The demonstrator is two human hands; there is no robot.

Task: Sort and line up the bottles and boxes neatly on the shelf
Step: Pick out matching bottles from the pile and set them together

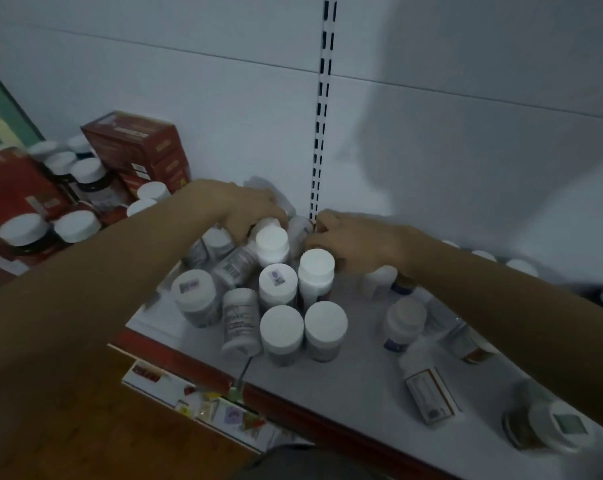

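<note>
A cluster of white-capped bottles (282,327) stands mid-shelf on the grey shelf (345,386), some upright, some lying tilted. My left hand (251,209) reaches over the back of the cluster, fingers curled around a white-capped bottle (272,242) near the wall. My right hand (355,242) is beside it, fingers bent against a bottle (300,226) at the back; its grasp is partly hidden. Red boxes (137,147) are stacked at the left back. Loose bottles (405,322) and a toppled bottle with an orange-edged label (428,389) lie to the right.
Dark bottles with white caps (23,233) sit among red boxes on the left. A slotted upright rail (321,109) runs up the white back wall. The shelf's red front edge (293,407) carries price labels. A brown jar (549,427) lies at the front right.
</note>
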